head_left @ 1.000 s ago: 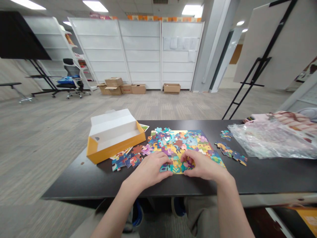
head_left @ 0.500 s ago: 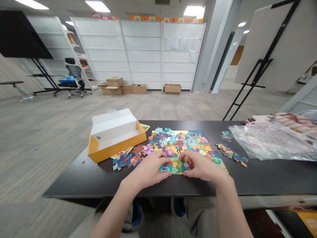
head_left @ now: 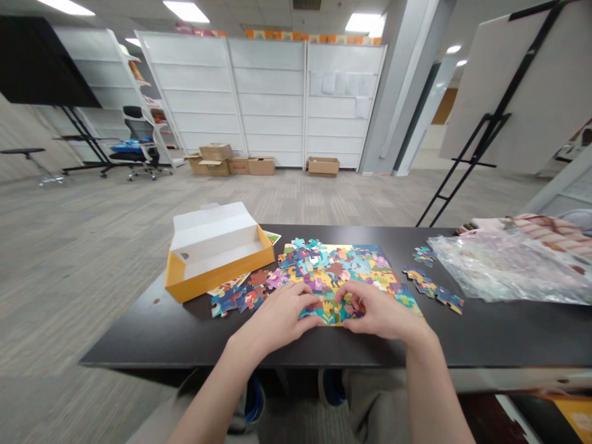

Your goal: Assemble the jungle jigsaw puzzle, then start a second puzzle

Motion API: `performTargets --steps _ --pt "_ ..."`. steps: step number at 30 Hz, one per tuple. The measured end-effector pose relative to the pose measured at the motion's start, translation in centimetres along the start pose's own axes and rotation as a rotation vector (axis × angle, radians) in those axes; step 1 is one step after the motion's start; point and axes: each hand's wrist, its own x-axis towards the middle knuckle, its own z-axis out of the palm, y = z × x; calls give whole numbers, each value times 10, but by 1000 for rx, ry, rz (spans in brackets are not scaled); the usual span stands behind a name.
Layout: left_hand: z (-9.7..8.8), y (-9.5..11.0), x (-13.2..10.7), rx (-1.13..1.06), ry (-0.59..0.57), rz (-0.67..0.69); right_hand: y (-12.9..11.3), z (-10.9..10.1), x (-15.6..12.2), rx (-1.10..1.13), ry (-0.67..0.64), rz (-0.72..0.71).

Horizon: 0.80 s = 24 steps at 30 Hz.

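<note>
Mid-jigsaw here: the left hand (head_left: 272, 322) and right hand (head_left: 382, 312) sit half-curled on the near edge of a colorful cardboard jigsaw puzzle (head_left: 337, 274), fingertips almost meeting over the pieces, though you can't tell if either is actually pinching one. The puzzle's on a black table (head_left: 139, 336), with a yellow puzzle box (head_left: 217, 259) open to its left and loose pieces (head_left: 432, 285) to its right, near a plastic bag (head_left: 506, 269). That near-edge spot looks like it calls for a snug press-in.
</note>
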Motion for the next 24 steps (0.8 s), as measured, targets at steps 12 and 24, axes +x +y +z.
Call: performTargets --steps 12,24 --pt "0 0 0 10 -3 -23 0 6 6 -20 -5 -61" --pt "-3 -6 -3 -46 -13 0 -4 3 10 -8 -13 -94"
